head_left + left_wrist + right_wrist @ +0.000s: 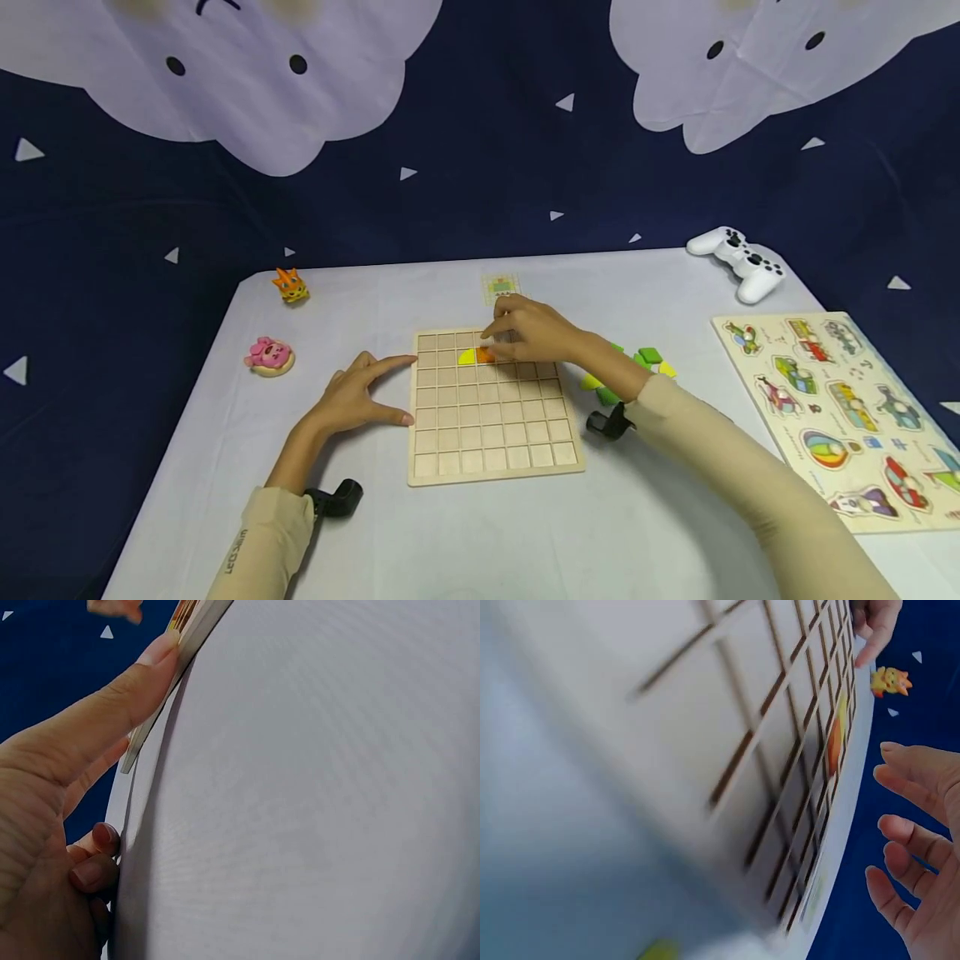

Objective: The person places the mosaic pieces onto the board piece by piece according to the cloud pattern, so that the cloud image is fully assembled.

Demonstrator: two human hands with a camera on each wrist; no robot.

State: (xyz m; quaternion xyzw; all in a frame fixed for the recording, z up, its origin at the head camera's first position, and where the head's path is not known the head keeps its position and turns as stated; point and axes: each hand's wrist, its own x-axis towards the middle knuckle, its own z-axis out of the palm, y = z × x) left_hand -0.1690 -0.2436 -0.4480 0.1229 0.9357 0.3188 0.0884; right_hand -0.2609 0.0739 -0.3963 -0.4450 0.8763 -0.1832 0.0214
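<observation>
i see the wooden grid board [495, 407] at table centre, yellow piece [467, 357] and orange piece [484, 355] in its top rows; my right hand [534, 331] hovers over them, fingers loose, grasping nothing; left hand [358, 398] flat, fingers straight against the board's 9 o'clock edge; green and yellow pieces [649, 357] at 3 o'clock, partly hidden by my sleeve

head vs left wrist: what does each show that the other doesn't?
Only the head view shows: the right hand over the grid board's far rows beside the yellow piece and orange piece, loose green and yellow pieces, the white game controller, the picture puzzle and two small toy figures.

Only the left wrist view shows: a close look at a straight fingertip touching the board's edge, with two fingers curled lower down.

Both share: the left hand, the grid board and the pale table cover.
</observation>
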